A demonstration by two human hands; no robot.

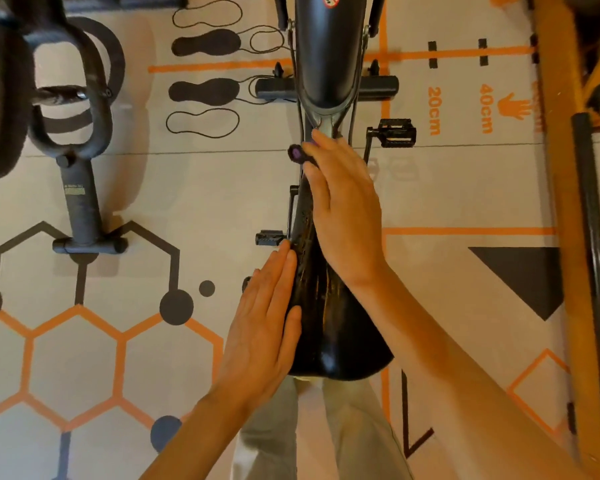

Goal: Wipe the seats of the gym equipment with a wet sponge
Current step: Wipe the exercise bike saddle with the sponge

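far left: second exercise bike [80,188] on printed floor mat [153,202]. my left hand [260,327], grip wide, fingers straight, flat against left edge of black bike seat [329,327], near centre. my right hand [343,209], grip wide, flat over seat nose. sponge unseen.

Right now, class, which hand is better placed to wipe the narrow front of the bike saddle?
Right. The right hand lies flat along the saddle's nose. The left hand rests against its left edge, further back. No sponge shows in either hand.
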